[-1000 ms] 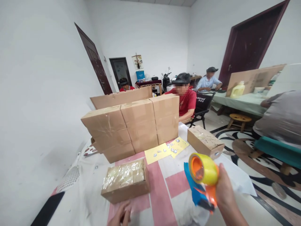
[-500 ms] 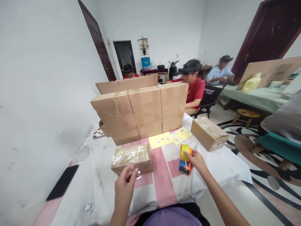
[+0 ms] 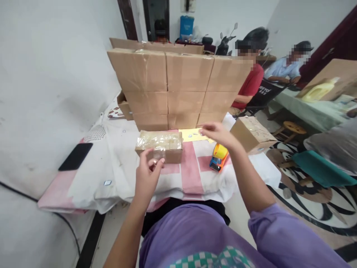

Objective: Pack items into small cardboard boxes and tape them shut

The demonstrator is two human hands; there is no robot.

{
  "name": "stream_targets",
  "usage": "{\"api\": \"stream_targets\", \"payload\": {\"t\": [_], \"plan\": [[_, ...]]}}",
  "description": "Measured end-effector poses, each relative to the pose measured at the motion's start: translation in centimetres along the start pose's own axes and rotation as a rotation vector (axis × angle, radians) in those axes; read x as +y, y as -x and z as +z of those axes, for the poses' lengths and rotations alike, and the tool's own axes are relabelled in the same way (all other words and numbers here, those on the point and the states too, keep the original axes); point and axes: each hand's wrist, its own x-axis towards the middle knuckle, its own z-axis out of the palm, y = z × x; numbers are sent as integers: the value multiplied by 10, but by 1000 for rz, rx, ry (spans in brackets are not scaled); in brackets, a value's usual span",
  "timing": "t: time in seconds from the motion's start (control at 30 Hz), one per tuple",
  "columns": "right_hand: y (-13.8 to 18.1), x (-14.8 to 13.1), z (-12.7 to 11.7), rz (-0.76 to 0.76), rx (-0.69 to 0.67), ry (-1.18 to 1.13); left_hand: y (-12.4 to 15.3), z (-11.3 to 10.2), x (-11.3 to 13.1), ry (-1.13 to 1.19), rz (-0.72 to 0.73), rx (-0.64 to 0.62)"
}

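Observation:
My left hand [image 3: 147, 167] is closed in a pinch on a strip of clear tape [image 3: 159, 153], at the front side of a small cardboard box [image 3: 174, 154]. Shiny clear tape covers the top of this box. Stretched out to the left, my right hand [image 3: 219, 134] hovers over the yellow paper [image 3: 184, 134] with nothing visible in its fingers. Just below it, a tape dispenser [image 3: 219, 158] in orange and blue with a yellow roll lies on the cloth.
A wall of stacked cardboard boxes [image 3: 185, 74] rises at the table's back. Another box [image 3: 252, 134] stands to the right. On the left lie a black phone-like slab [image 3: 76, 156] and a small white packet [image 3: 107, 182]. A person in red [image 3: 252, 80] sits beyond.
My right hand has let go of the tape dispenser and moved up and left of it. My left hand keeps its pinch at the box. The view has tilted down.

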Motion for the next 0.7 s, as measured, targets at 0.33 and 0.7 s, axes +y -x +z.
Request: {"api": "stream_targets", "payload": {"t": [0.33,0.7], "plan": [[-3,-56,124,-331,-366,60,2,-2,-19,90,121,-91],[-58,-49,120,-211,-103,5,-27,3,-35,262,-27,138]]}}
